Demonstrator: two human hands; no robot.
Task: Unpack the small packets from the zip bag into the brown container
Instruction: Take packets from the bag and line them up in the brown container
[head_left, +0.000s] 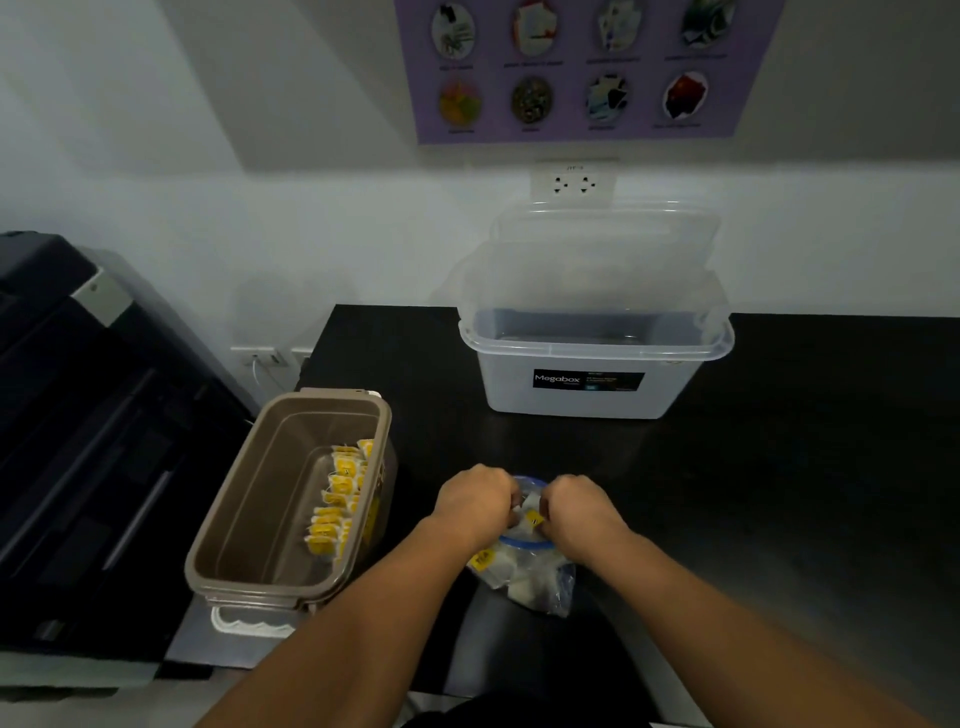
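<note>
Noted on black counter (779, 447): zip bag (558, 587), small packets (517, 564) inside, mouth pinched at opposite edges by left hand (475, 501) and right hand (576, 506), fingers curled tight on the plastic. Near, to the left: open brown container (244, 525) holding yellow packets (337, 499) along right wall.

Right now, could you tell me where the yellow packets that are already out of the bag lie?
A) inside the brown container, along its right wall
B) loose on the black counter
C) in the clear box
A: the yellow packets stand in a row against the right wall of the brown container.
</note>
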